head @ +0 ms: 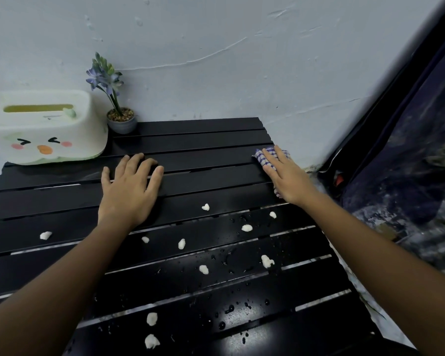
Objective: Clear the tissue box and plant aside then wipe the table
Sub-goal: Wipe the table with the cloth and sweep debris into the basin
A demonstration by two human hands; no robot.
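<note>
A white tissue box (43, 128) with a cartoon face stands at the back left corner of the black slatted table (206, 140). Beside it, against the wall, is a small grey pot with a purple-flowered plant (120, 119). My left hand (130, 187) lies flat on the table's middle, fingers slightly bent, holding nothing. My right hand (284, 176) presses flat on a blue-and-white checked cloth (263, 156) at the table's right edge. Several white crumbs (246, 228) and water drops are scattered over the near slats.
A pale blue wall (216, 60) runs right behind the table. To the right hangs a dark curtain or bag-like fabric (409, 163) close to the table edge. Gaps show between the slats.
</note>
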